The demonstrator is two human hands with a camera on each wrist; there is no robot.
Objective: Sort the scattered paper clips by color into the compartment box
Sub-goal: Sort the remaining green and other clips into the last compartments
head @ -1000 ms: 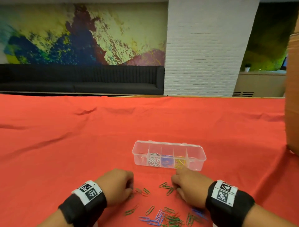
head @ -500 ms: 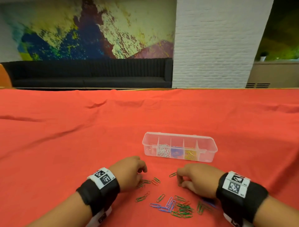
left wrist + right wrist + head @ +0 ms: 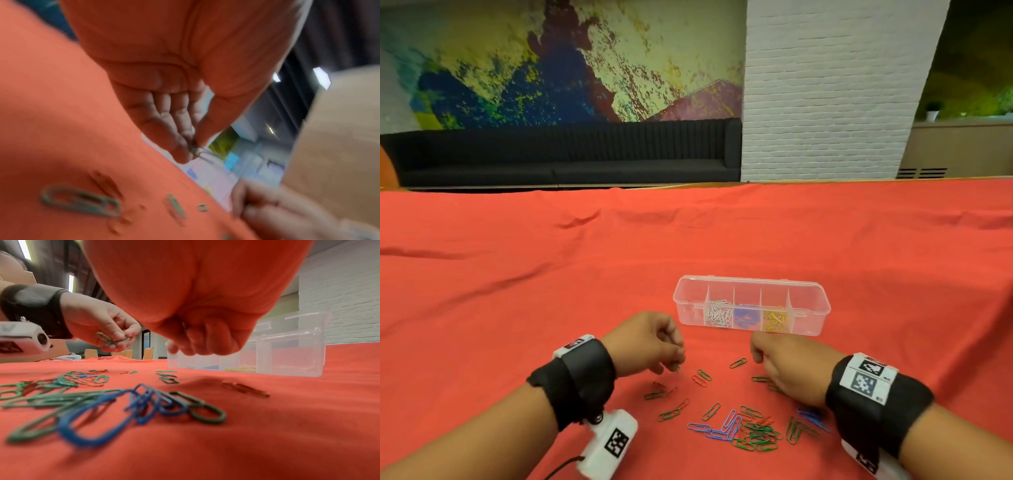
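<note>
One clear compartment box (image 3: 751,305) with five compartments near the table's (image 3: 517,274) middle, three holding white, blue and yellow clips, left hand (image 3: 650,342) pinching green paper clips (image 3: 107,339), right hand (image 3: 791,366) curled, contents hidden, loose clips (image 3: 750,431) scattered toward the near edge.

1. Head view looks forward and down from above the worktop (image 3: 517,291), toward 12 o'clock.
2. Left wrist view sits close under the left hand (image 3: 174,97), facing its fingertips.
3. Right wrist view skims low over the worktop; both it and the head view show the compartment box (image 3: 287,356).
</note>
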